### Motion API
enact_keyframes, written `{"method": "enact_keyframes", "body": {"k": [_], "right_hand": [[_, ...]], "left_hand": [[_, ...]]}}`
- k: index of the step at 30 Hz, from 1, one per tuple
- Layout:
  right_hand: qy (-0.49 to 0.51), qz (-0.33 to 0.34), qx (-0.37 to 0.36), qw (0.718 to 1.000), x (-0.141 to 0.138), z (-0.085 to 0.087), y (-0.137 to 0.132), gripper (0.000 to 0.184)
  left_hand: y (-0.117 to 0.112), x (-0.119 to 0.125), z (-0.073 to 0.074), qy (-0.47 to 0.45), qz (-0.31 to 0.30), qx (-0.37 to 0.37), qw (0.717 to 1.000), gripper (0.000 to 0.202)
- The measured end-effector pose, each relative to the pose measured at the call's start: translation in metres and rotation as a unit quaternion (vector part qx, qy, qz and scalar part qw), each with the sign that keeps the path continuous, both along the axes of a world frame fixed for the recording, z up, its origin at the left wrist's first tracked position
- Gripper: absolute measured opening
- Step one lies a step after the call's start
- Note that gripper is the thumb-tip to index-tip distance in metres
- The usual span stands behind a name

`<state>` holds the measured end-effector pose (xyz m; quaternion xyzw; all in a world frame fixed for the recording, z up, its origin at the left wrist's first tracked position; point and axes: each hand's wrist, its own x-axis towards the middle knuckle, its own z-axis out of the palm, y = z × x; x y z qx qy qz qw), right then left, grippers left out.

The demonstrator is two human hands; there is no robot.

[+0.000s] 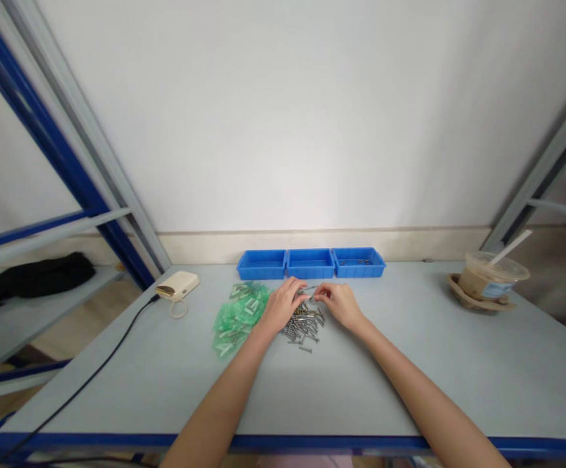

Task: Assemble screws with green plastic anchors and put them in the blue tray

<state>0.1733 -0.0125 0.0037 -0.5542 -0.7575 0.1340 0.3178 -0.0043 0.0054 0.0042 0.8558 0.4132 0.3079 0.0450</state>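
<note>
Both of my hands are over a loose pile of several small metal screws (303, 328) in the middle of the grey table (409, 377). My left hand (283, 305) pinches a thin screw between thumb and fingertips. My right hand (340, 303) is also closed in a pinch, and its fingertips meet the other end of the same screw above the pile. A heap of small green plastic bags (240, 316) lies just left of my left hand. Behind the hands stand three blue trays in a row: left (262, 264), middle (310, 263) and right (359, 262), the right one with a few screws inside.
A cream handheld device (178, 285) with a black cable (92, 374) lies at the back left. A lidded drink cup with a straw (492, 276) sits in a holder at the back right. A black cloth (34, 276) lies on the left shelf. Shelf posts stand at both sides.
</note>
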Motion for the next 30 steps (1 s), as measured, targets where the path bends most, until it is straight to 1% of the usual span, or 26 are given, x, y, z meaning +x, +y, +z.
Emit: {"method": "enact_keyframes", "body": {"k": [2, 5, 8, 10, 12, 15, 18, 21, 26, 30], "right_hand": [[0.054, 0.011, -0.008, 0.998, 0.004, 0.002, 0.001, 0.013], [0.078, 0.023, -0.011, 0.997, 0.007, 0.006, -0.001, 0.015], [0.035, 0.045, 0.017, 0.998, 0.007, 0.009, -0.005, 0.014], [-0.01, 0.036, 0.043, 0.998, 0.006, 0.011, -0.008, 0.011], [-0.047, 0.018, 0.061, 0.997, 0.005, 0.013, -0.01, 0.013], [-0.07, 0.018, 0.074, 0.995, 0.004, 0.013, -0.012, 0.017], [-0.092, 0.025, 0.07, 0.993, 0.003, 0.012, -0.012, 0.018], [-0.119, 0.031, 0.064, 0.99, 0.003, 0.009, -0.012, 0.018], [-0.151, 0.074, 0.036, 0.985, -0.003, 0.0, -0.013, 0.016], [-0.168, 0.07, 0.028, 0.983, -0.009, -0.004, -0.012, 0.01]], "left_hand": [[-0.001, 0.001, -0.001, 0.013, -0.028, 0.007, 0.999, 0.02], [-0.001, 0.002, -0.001, 0.016, -0.026, 0.006, 1.0, 0.022], [-0.001, 0.003, -0.001, 0.009, -0.005, -0.006, 1.0, 0.023], [-0.002, 0.004, 0.0, 0.011, 0.003, -0.019, 1.0, 0.024], [-0.003, 0.005, 0.001, 0.017, 0.003, -0.031, 0.999, 0.026], [-0.004, 0.005, 0.002, 0.029, 0.006, -0.051, 0.998, 0.028], [-0.005, 0.006, 0.003, 0.04, 0.024, -0.058, 0.997, 0.03], [-0.005, 0.005, 0.003, 0.033, 0.045, -0.036, 0.998, 0.029], [-0.002, 0.002, 0.003, 0.03, 0.084, 0.001, 0.996, 0.029], [-0.002, 0.001, 0.002, 0.043, 0.078, 0.002, 0.996, 0.029]]}}
